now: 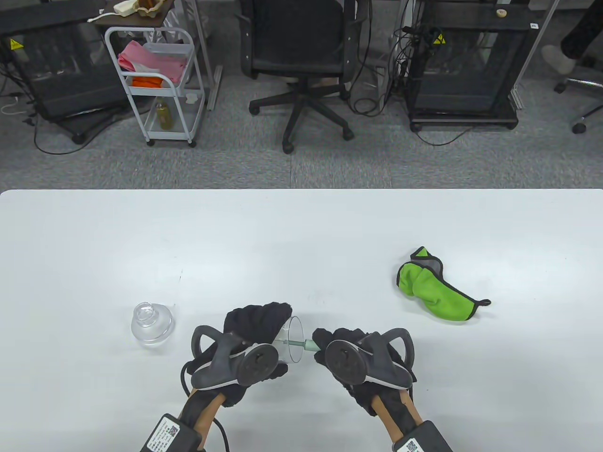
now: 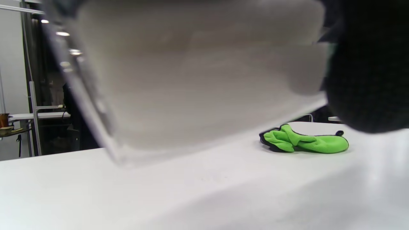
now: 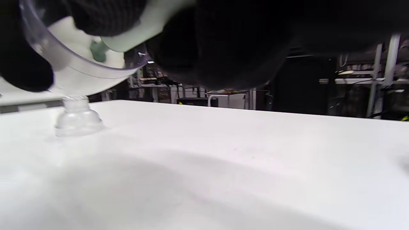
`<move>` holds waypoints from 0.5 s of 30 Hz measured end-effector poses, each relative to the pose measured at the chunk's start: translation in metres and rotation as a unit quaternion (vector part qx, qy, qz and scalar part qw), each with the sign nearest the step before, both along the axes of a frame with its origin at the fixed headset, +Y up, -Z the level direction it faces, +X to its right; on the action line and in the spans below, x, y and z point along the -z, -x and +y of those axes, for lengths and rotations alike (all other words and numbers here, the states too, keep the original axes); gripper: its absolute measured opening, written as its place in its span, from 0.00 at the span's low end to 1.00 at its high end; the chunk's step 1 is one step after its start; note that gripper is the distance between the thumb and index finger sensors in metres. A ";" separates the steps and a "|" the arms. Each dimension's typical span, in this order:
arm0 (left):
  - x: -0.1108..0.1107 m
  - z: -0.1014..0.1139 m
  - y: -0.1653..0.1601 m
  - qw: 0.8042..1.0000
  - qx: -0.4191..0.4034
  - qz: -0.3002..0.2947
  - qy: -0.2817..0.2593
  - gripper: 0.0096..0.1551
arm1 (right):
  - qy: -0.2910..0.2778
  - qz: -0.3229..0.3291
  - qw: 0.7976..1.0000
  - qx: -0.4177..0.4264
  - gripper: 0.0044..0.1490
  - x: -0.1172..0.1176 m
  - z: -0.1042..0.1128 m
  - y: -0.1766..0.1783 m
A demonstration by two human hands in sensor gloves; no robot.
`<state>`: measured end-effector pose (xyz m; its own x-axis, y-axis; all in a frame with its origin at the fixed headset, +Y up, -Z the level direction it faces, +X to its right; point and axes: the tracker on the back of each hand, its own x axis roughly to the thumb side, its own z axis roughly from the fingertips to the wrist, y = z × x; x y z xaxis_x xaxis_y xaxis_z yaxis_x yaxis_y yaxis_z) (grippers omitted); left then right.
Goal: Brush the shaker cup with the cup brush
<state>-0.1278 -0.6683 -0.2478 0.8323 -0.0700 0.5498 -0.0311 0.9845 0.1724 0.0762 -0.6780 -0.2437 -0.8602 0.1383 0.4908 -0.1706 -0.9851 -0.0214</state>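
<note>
Clear shaker cup (image 3: 73, 65), brush handle (image 3: 140, 25) inside, lid (image 3: 77, 119) on table (image 3: 223, 153)

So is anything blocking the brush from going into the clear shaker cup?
Nothing visible does. The left hand holds the clear plastic shaker cup with its mouth facing the right hand, and the pale green cup brush already passes through the rim.

You see a clear, glossy plastic cup (image 1: 293, 340), a clear glossy lid (image 1: 151, 323), a fuzzy green cloth (image 1: 435, 292), a smooth matt white table (image 1: 301, 245).
</note>
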 end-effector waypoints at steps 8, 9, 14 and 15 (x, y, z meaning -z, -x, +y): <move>0.001 -0.006 0.003 0.998 0.051 0.007 -0.026 0.71 | -0.019 -0.002 0.998 0.066 0.34 -0.004 0.003 -0.010; 0.001 -0.007 0.003 0.999 0.051 0.000 -0.016 0.71 | -0.029 -0.009 0.998 0.054 0.34 -0.003 0.003 -0.012; 0.001 -0.006 0.004 0.999 0.038 -0.001 -0.016 0.71 | -0.041 -0.029 0.999 0.006 0.34 0.003 -0.001 -0.012; 0.000 -0.004 0.006 0.999 0.031 -0.001 -0.017 0.71 | -0.025 -0.028 0.999 0.005 0.34 0.004 -0.002 -0.012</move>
<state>-0.1337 -0.6726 -0.2481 0.8250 -0.1392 0.5478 0.0289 0.9783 0.2050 0.0887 -0.6805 -0.2477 -0.8853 0.1235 0.4484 -0.1772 -0.9810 -0.0795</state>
